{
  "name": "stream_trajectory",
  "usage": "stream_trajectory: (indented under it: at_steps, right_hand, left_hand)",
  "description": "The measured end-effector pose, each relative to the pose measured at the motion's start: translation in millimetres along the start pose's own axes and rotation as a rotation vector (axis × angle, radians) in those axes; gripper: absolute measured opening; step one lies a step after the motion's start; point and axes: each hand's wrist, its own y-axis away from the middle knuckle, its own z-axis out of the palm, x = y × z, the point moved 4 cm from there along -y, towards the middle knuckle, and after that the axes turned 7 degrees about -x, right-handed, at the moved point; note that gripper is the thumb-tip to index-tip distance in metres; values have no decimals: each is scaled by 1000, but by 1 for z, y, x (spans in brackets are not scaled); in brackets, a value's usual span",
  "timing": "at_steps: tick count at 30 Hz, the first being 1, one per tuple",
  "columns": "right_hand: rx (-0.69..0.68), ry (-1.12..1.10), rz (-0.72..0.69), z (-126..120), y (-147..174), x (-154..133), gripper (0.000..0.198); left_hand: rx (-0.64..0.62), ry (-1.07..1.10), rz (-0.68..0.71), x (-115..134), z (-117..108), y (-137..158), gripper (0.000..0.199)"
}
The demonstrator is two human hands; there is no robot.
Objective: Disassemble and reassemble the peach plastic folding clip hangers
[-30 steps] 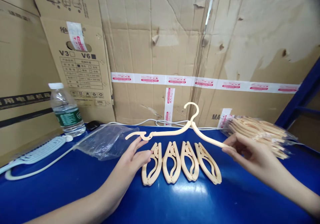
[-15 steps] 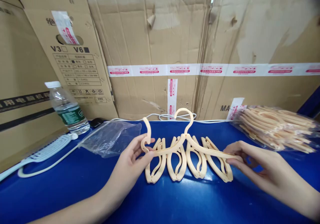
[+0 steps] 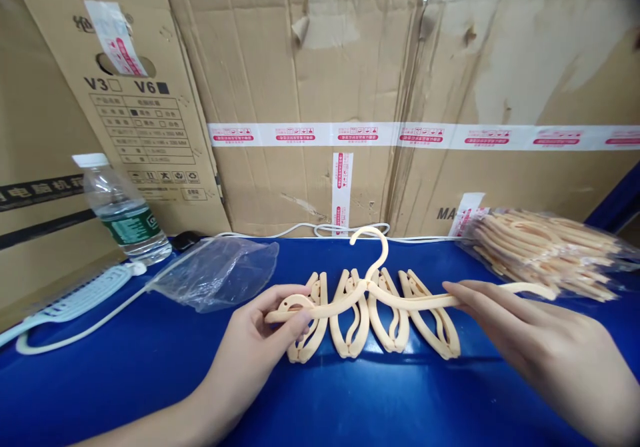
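Note:
A beige folding clothes hanger [image 3: 350,306] is held spread above the table, its hook [image 3: 383,250] pointing up. My left hand [image 3: 270,327] is closed around the hanger's left arm, where a curved end piece [image 3: 296,302] lies folded against it. My right hand [image 3: 530,340] grips the right arm, fingers over the top; part of the arm is hidden by them. Past these fingers a curved end piece [image 3: 533,290] sticks out to the right. Behind and below the held hanger, several folded beige hangers [image 3: 350,350] lie in a row on the blue table [image 3: 380,407].
A clear plastic bag [image 3: 225,270] lies at the left, near a light-blue hairbrush [image 3: 85,297] and a water bottle [image 3: 127,214]. At the right is a bagged stack of beige hangers [image 3: 545,247]. A white cable [image 3: 280,234] runs before the cardboard boxes [image 3: 280,187].
The left end piece, upright before, now lies folded down against the arm. On the right, an end piece now extends outward past my right hand. The hook has dropped slightly and the view has shifted.

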Motion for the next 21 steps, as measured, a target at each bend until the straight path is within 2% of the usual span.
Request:
stream_trajectory:
  at_steps: [4, 7, 10, 13, 17, 21]
  right_hand:
    - [-12, 102, -10, -3, 0, -6, 38]
    - [-4, 54, 46, -1, -2, -8, 39]
    - [41, -157, 130, 2, -5, -8, 39]
    - [99, -450, 282, 4, -8, -2, 37]
    - [-6, -860, 484, 10, -12, 5, 33]
    - [-55, -1055, 585, 11, -14, 8, 28]
  left_hand:
    - [12, 16, 4, -1, 0, 3, 30]
    - [7, 4, -24, 3, 1, 4, 28]
    - [-11, 23, -44, 5, 2, 4, 29]
    - [-10, 41, -44, 3, 2, 4, 29]
    - [-2, 101, -37, -1, 2, 5, 31]
    - [43, 192, -63, 1, 2, 6, 43]
